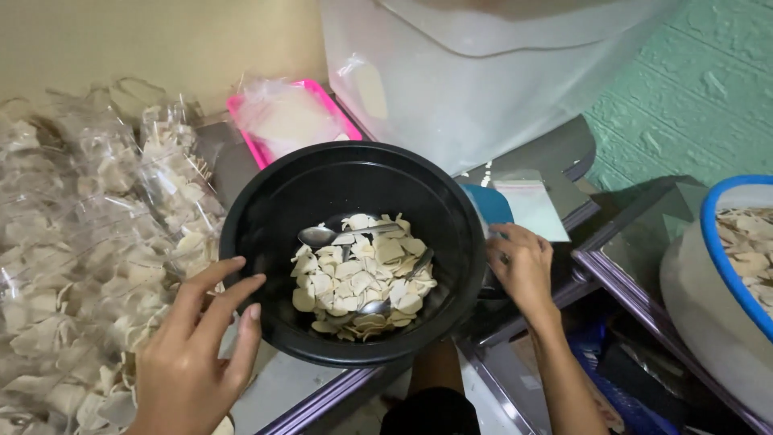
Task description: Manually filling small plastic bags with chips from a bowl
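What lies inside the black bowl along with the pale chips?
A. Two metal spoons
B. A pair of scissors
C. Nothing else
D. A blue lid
A: among the pale chips in the black bowl, one metal spoon lies near the top left and a second spoon lies at the right.

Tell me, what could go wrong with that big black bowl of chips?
The black bowl seems to stick out past the table edge, and the left hand only touches its rim, so it might tip and spill the pale chips. Two spoons lie loose among the chips and could slide out too. The right hand reaches beside the bowl and could bump it.
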